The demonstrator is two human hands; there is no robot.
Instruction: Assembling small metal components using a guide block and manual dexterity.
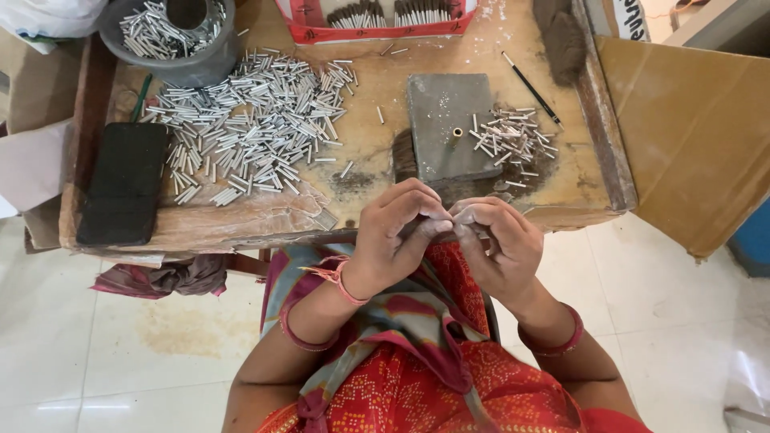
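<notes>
Worn wooden table [241,220], scattered white tubes [257,120], pale tiled floor [120,345]

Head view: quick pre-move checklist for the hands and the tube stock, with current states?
1. Both hands in view: ok. Left hand and right hand meet fingertip to fingertip over the table edge.
2. Item pinched between the fingertips: cannot tell, it is hidden by the fingers.
3. Grey block flat on the table: ok, with a small hole showing in its top.
4. Small pile of tubes beside the block: ok, touching its right side.
5. Large pile of tubes within the table: ok, spread left of the block.
6. Black phone: ok, clear of both piles.
</notes>
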